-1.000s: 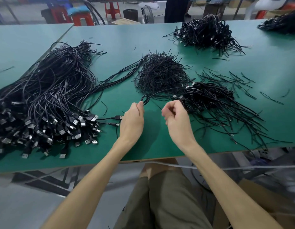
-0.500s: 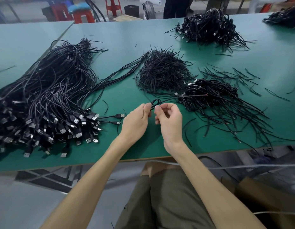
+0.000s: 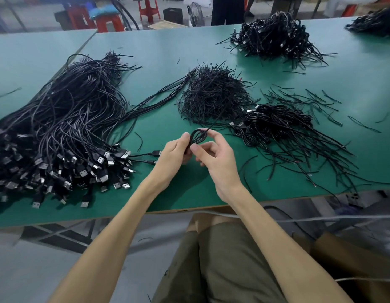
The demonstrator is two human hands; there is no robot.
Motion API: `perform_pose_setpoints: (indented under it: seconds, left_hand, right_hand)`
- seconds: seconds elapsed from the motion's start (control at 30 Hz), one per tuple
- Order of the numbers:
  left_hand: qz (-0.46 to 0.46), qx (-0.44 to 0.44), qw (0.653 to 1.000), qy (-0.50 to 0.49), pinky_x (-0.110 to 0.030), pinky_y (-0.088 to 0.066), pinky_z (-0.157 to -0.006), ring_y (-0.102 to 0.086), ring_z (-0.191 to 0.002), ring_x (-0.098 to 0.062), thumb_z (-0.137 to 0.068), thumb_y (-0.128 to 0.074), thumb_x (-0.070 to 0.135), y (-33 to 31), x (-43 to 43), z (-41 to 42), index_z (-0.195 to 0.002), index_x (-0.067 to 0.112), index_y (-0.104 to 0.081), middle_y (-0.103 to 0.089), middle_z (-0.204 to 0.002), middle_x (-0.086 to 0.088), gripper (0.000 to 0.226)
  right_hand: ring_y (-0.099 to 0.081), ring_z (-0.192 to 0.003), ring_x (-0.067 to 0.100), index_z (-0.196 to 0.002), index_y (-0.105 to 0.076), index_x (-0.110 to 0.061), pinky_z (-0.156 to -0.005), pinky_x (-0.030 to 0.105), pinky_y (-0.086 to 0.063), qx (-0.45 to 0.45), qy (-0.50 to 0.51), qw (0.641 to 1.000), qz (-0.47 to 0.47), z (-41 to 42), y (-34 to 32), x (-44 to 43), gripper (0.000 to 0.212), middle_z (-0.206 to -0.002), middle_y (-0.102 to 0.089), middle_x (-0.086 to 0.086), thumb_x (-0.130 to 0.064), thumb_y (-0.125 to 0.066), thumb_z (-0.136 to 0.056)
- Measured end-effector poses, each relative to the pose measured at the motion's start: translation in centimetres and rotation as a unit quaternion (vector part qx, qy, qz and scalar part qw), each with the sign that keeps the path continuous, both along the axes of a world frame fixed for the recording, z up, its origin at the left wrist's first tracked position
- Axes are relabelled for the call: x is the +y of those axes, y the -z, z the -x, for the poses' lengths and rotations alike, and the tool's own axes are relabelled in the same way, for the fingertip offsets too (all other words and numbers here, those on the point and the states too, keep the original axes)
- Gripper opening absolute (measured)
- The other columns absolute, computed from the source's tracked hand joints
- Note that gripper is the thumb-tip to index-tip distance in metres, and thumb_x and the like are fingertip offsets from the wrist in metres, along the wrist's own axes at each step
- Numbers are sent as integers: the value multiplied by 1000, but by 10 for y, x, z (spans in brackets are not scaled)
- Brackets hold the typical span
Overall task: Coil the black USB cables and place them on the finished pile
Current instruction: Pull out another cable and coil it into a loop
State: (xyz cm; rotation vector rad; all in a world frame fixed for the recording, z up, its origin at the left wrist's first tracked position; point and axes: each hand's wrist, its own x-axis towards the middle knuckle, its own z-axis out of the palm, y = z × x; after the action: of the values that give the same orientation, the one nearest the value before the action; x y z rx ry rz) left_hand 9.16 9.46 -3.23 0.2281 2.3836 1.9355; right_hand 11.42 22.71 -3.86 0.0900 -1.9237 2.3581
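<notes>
A single view, worn on the person's head, looks forward and steeply down across the green table [image 3: 159, 62], which spans the middle of the wide-angle frame. The left hand [image 3: 174, 155] and right hand [image 3: 214, 159] sit close to the lens at frame centre, with forearms running in from the bottom edge. The person's lap [image 3: 224, 265] fills the lower middle, and the floor and red stools [image 3: 108, 24] beyond the table's far edge line the top.

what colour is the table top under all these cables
Green, a flat teal-green: the table top shows it plainly in the head view, between the black cable piles.
</notes>
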Motion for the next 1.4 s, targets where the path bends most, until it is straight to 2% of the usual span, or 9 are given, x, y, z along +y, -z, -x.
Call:
perform_pose_setpoints:
  seconds: [0.17,0.23,0.33,0.5,0.57,0.67,0.77,0.87,1.4]
  left_hand:
    - [-44,-12,999,-4,-16,-25,-47,-26,-47,-6,-110,-37,24,-1,-1,-4,-65,7,-42,-34,-53,10,49]
    - [-41,-12,999,-3,-22,-25,-51,-32,-53,-12,-111,-37,26,-2,0,-4,-77,1,-64,-44,-62,-4,50]
    - [-59,-11,998,2,-25,-27,-52,-36,-57,-13,-111,-38,28,-4,2,-7,-90,22,-80,-56,-73,-9,47]
    - [-56,-11,998,-4,-18,-27,-48,-31,-47,-3,-111,-37,28,-7,1,-8,-76,19,-72,-39,-53,15,50]
    - [-60,-13,998,-3,-15,-30,-47,-36,-45,-1,-111,-36,26,-8,2,-9,-62,27,-66,-44,-50,15,58]
    - [-44,-10,999,-1,-22,-32,-52,-39,-47,-4,-111,-36,29,-7,2,-9,-65,20,-59,-47,-51,11,52]
    - [-18,-3,1000,-2,-25,-27,-52,-32,-49,-7,-111,-36,32,-4,1,-7,-66,17,-49,-41,-51,12,49]
    - [-21,-6,1000,-9,-22,-26,-51,-29,-50,-7,-111,-37,31,-3,0,-5,-65,19,-44,-36,-53,13,48]
    - [-32,-7,999,-36,-17,-28,-48,-30,-49,-6,-110,-37,35,1,0,-1,-61,22,-38,-36,-53,13,51]
  right_hand:
    - [-53,-70,12,-129,-65,-29,-68,19,-48,21,-69,997,-24,-2,-1,5,39,-77,-59,7,-13,-71,-94]
    - [-51,-70,12,-130,-64,-32,-66,20,-48,21,-80,995,-55,-3,-1,5,36,-82,-59,10,-15,-66,-98]
    - [-50,-67,8,-124,-64,-32,-66,23,-48,19,-68,992,-104,-4,-2,2,26,-84,-61,3,-19,-61,-102]
    - [-60,-88,22,-110,-60,-14,-80,38,-51,10,-10,984,-176,-3,1,-2,16,-106,-59,9,-27,-61,-101]
    - [-61,-88,24,-112,-58,-10,-72,29,-53,12,5,983,-183,-3,0,-3,19,-112,-53,10,-26,-61,-101]
    - [-62,-71,17,-103,-57,-8,-56,18,-48,20,15,982,-187,-5,-2,-1,15,-101,-64,7,-23,-61,-101]
    - [-59,-58,5,-92,-54,-14,-56,17,-44,29,28,978,-204,-7,-2,-1,13,-78,-66,-9,-20,-62,-101]
    - [-58,-61,1,-90,-50,-20,-60,13,-41,50,50,966,-250,-10,-3,-3,17,-78,-63,-12,-22,-61,-101]
    - [-59,-76,25,-97,-46,-14,-65,41,-45,100,67,915,-385,-19,-4,-8,13,-91,-64,3,-21,-46,-107]
